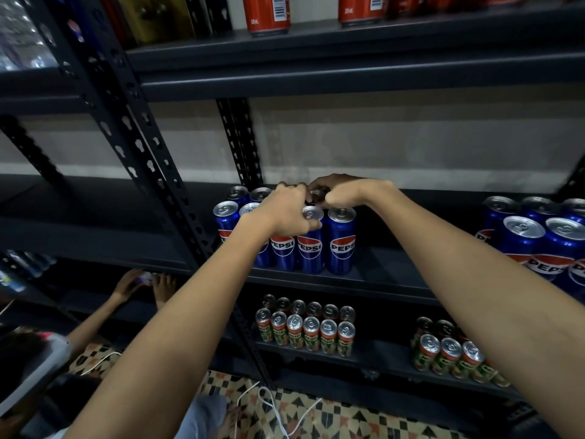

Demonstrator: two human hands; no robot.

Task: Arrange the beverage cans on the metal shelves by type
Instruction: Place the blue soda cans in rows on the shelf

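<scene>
Head view, both arms reaching to the middle metal shelf [373, 277]. Left hand [286, 213] sits curled over the tops of the front-row Pepsi cans [311, 245] in the left cluster, its grip narrow and pinching can rims. Right hand [343, 193] is curled over a can further back [317, 195] in the same cluster, of which only the top shows; grip closed on it, as far as the fingers allow a view. A second Pepsi group [535, 245] stands well apart at the right end of the same shelf. Red cans [267, 14] occupy the shelf above; green Milo cans [311, 334] sit in two blocks on the shelf below. Types look already separated by level. Judgement: the step in hand is tightening the left Pepsi block into straight rows. To do it well, hold cans by the rim and slide rather than lift, keep labels facing forward, brace the neighbours with the left hand so none tip, and close gaps from the back row first. Another person's hands [144, 282] work on a lower shelf at left.
</scene>
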